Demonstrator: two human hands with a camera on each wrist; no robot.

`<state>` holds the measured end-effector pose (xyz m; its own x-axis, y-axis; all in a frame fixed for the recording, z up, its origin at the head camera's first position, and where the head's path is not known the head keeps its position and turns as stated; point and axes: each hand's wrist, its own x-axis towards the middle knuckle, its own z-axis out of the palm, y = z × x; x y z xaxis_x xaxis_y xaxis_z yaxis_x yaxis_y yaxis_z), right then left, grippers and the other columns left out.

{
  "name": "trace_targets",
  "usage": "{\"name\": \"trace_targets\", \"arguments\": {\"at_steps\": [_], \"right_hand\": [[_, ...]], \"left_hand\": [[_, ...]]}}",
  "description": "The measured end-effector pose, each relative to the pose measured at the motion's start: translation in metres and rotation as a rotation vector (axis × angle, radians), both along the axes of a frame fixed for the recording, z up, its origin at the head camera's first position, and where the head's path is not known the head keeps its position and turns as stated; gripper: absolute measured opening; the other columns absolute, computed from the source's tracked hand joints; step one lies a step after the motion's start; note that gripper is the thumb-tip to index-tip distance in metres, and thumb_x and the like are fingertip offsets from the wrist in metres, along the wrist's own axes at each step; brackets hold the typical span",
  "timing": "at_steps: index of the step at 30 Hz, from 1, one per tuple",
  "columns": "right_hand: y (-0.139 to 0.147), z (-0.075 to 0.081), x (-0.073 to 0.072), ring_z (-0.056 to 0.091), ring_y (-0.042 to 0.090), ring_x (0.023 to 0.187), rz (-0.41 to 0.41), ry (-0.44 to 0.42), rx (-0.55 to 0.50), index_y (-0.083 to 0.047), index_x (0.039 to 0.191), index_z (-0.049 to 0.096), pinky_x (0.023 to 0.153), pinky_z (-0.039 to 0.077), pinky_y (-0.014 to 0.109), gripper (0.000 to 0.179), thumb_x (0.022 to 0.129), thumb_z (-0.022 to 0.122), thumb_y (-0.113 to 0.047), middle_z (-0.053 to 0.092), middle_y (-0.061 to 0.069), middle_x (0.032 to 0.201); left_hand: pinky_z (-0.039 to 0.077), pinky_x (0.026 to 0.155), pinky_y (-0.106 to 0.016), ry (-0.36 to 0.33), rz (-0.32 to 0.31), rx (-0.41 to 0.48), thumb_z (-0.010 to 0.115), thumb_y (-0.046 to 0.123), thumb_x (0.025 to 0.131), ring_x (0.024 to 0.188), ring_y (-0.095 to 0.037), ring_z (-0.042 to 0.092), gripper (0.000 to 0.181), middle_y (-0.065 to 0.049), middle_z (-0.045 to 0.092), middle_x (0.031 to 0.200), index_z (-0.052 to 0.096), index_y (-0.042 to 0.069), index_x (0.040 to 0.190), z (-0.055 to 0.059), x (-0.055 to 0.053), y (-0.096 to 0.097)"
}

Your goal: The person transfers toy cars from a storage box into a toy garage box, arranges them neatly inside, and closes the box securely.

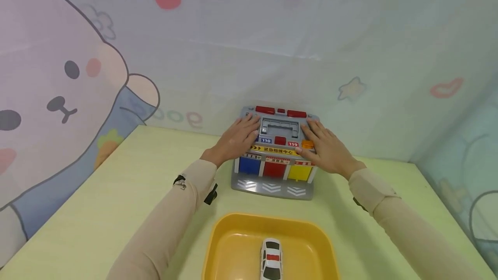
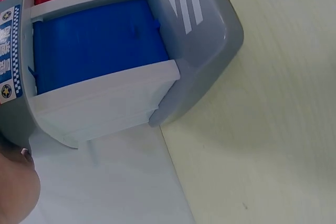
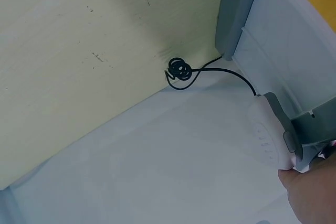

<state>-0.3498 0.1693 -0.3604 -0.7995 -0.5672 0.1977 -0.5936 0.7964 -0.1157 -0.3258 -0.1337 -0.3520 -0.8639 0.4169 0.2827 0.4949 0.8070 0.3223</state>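
A toy garage (image 1: 276,152) with a grey roof and a folded-down carry handle (image 1: 279,127) stands at the table's back edge. Its front has a blue door (image 2: 100,43), a red door (image 1: 274,170) and a yellow door (image 1: 299,173), all closed. My left hand (image 1: 236,138) rests on the left side of the roof, fingers extended. On the roof's right side lies my right hand (image 1: 327,148), fingers extended and thumb toward the front. In the right wrist view, a black cord (image 3: 179,70) runs to a white curved part (image 3: 266,129) beside the garage, close to my fingers.
A yellow tray (image 1: 229,219) sits in front of the garage, with a white toy car (image 1: 271,259) with a red roof bar inside. Behind the table (image 1: 167,163) hangs a printed cloth (image 1: 253,46) with a cartoon bear.
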Motion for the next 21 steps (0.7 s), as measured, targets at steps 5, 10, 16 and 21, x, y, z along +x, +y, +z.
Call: {"name": "trace_targets", "arguments": {"at_steps": [5, 10, 16, 21], "right_hand": [[0.005, 0.003, 0.003, 0.002, 0.037, 0.157, -0.009, -0.012, 0.004, -0.01, 0.161, 0.012, 0.124, 0.013, 0.06, 0.087, 0.098, 0.041, -0.063, 0.004, 0.013, 0.17], [0.01, 0.007, 0.005, 0.001, 0.037, 0.157, -0.021, -0.013, 0.007, -0.01, 0.161, 0.011, 0.124, 0.012, 0.06, 0.087, 0.098, 0.041, -0.063, 0.003, 0.013, 0.17], [0.012, 0.011, 0.006, -0.002, 0.035, 0.157, -0.025, -0.033, 0.017, -0.011, 0.161, 0.008, 0.124, 0.01, 0.061, 0.087, 0.099, 0.039, -0.064, -0.001, 0.011, 0.17], [0.011, 0.013, 0.007, -0.002, 0.036, 0.157, -0.029, -0.033, 0.017, -0.012, 0.161, 0.007, 0.124, 0.01, 0.06, 0.087, 0.099, 0.038, -0.065, -0.002, 0.011, 0.17]], "left_hand": [[0.004, 0.128, -0.041, -0.019, -0.009, -0.039, 0.027, 0.031, 0.108, 0.157, -0.024, 0.008, 0.054, -0.005, 0.022, 0.167, 0.032, 0.007, 0.156, 0.002, 0.001, 0.004], [0.002, 0.128, -0.041, -0.014, -0.018, -0.061, 0.026, 0.031, 0.108, 0.158, -0.024, 0.006, 0.055, -0.006, 0.018, 0.168, 0.029, 0.006, 0.157, 0.005, 0.002, 0.009], [0.002, 0.128, -0.042, -0.02, -0.017, -0.06, 0.026, 0.031, 0.108, 0.158, -0.024, 0.005, 0.055, -0.005, 0.017, 0.168, 0.028, 0.006, 0.157, 0.009, 0.003, 0.012], [0.001, 0.128, -0.041, -0.027, -0.011, -0.023, 0.028, 0.032, 0.107, 0.158, -0.024, 0.005, 0.056, -0.005, 0.019, 0.168, 0.029, 0.007, 0.157, 0.01, 0.003, 0.012]]}}
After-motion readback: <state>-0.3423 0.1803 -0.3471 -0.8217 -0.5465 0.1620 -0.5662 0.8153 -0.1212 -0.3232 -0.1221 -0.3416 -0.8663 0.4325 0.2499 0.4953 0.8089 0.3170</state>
